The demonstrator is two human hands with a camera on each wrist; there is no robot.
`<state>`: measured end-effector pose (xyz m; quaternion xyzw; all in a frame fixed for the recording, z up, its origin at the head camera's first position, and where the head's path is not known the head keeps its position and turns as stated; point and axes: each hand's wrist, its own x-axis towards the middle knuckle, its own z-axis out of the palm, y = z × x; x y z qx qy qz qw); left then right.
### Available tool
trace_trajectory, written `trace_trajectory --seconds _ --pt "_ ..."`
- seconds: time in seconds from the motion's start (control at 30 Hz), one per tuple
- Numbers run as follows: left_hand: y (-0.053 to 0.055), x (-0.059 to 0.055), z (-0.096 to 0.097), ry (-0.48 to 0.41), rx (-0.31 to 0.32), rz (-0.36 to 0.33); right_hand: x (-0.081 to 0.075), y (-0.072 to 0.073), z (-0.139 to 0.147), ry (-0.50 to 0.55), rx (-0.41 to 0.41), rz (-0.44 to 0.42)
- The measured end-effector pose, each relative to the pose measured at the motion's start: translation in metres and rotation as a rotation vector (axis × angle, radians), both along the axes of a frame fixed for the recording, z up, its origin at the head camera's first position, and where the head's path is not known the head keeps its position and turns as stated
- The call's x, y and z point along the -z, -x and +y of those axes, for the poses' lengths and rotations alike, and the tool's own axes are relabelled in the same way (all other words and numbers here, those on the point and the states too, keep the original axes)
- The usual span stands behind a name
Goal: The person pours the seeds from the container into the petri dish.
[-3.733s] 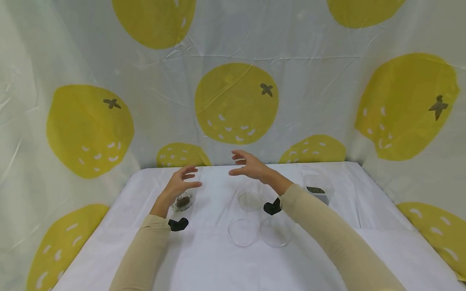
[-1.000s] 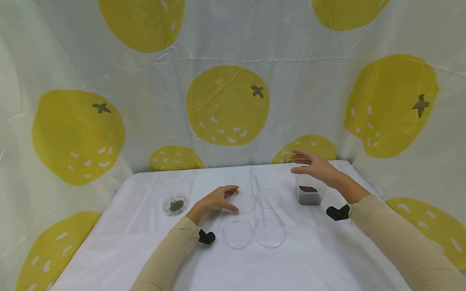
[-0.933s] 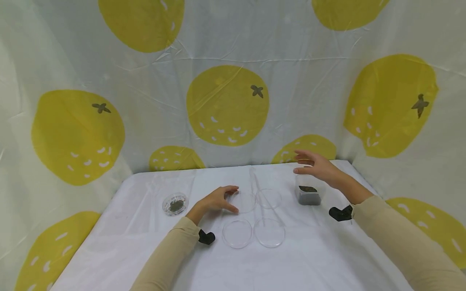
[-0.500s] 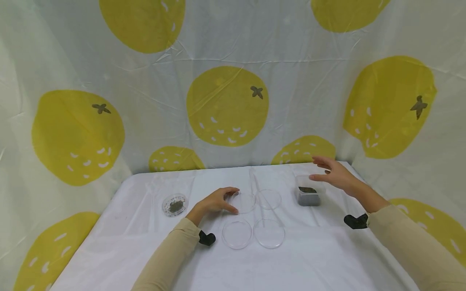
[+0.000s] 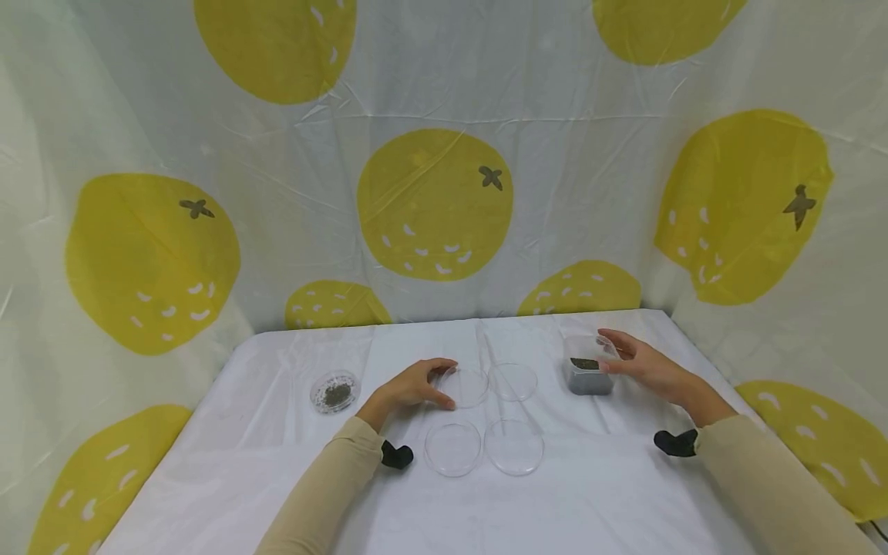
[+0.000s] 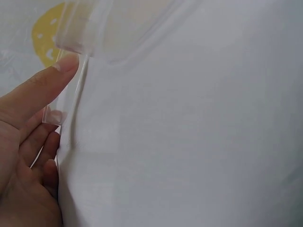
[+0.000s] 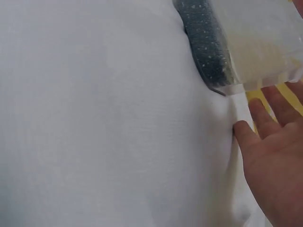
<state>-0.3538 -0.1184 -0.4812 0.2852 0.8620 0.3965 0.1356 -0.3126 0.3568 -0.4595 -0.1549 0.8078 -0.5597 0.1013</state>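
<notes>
On the left of centre, my left hand (image 5: 416, 385) pinches the rim of a clear petri dish (image 5: 470, 388); in the left wrist view the thumb (image 6: 66, 64) lies on its edge, fingers behind. At the right, my right hand (image 5: 645, 366) reaches round a clear square plastic container (image 5: 588, 381), thumb at the near side and fingers at the far side. Dark speckled granules like soil (image 7: 203, 42) fill the container's lower part. In the right wrist view the lower fingers (image 7: 260, 116) stay apart from the container, and the thumb is mostly out of sight.
Three more clear round dishes or lids (image 5: 513, 382) lie near the held dish, two of them in front (image 5: 452, 449). Farther left stands a petri dish (image 5: 335, 392) with dark granules inside. A white cloth covers the table (image 5: 444, 516); a lemon-patterned curtain (image 5: 430, 100) hangs behind.
My right hand has moved right from above the table's middle, then down around the container. The left hand moved from near the soil dish to the clear petri dish and stays there.
</notes>
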Motion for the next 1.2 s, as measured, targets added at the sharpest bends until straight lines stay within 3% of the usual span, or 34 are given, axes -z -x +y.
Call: trace_trajectory --seconds 0.17,0.33,0.73,1.2 --pt "-0.001 -0.001 0.000 0.012 -0.004 0.010 0.017 0.002 0.002 0.102 -0.065 -0.028" --pt "0.000 0.000 0.000 0.012 -0.002 0.008 0.022 0.004 0.000 0.121 -0.047 -0.018" --pt "0.000 -0.001 -0.001 0.011 -0.009 -0.002 0.011 0.004 -0.016 0.215 0.036 0.031" --pt "0.000 -0.001 0.000 0.001 -0.014 -0.015 -0.018 0.009 -0.034 0.066 0.015 0.056"
